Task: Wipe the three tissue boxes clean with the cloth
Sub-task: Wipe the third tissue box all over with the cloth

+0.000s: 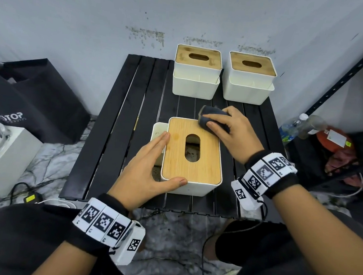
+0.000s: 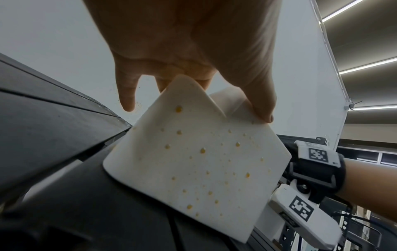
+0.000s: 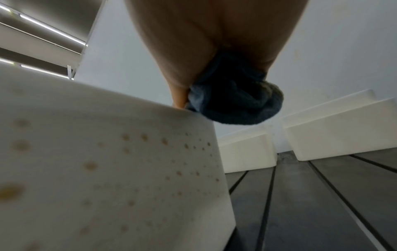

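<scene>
Three white tissue boxes with bamboo lids stand on a black slatted table. Two of them sit side by side at the back. The near tissue box is in the middle, with yellow-brown droplets on its white sides. My left hand braces its near-left corner, with straight fingers along the left side and the thumb on the front edge. My right hand grips a bunched dark grey cloth on the lid's far right corner.
A black bag and a white box lie on the floor to the left, with cables near them. Plastic bottles and a dark metal shelf frame stand to the right. The wall is just behind the back boxes.
</scene>
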